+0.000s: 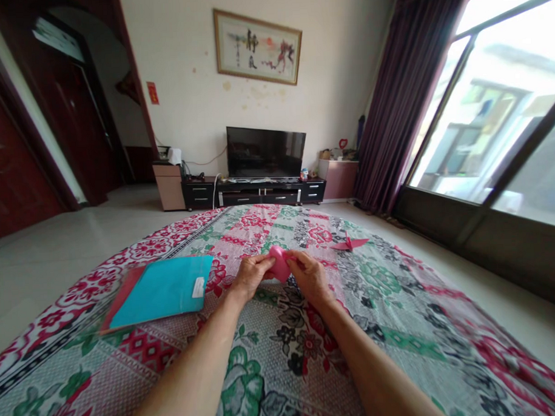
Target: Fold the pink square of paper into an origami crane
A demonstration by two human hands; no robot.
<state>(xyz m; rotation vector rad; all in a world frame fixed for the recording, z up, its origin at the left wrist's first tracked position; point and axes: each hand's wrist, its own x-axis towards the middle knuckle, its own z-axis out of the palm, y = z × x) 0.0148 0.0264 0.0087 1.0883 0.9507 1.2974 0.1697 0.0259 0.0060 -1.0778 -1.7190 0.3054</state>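
Observation:
A small folded piece of pink paper (280,265) is held up between my two hands, over the middle of the table. My left hand (252,275) pinches its left edge between thumb and fingers. On the opposite side my right hand (309,276) grips the right edge, fingers closed. The finer folds are too small to tell. Beyond my right hand, a pink folded paper figure (350,243) with pointed ends rests on the cloth. To the left of my left hand lies a clear packet of blue paper (164,291), with red paper showing at its left side.
The round table has a flowered cloth (380,277) in red, green and grey. Past its far edge are a low black cabinet (259,193) and a television (266,152). A dark curtain (392,101) and windows stand on the right.

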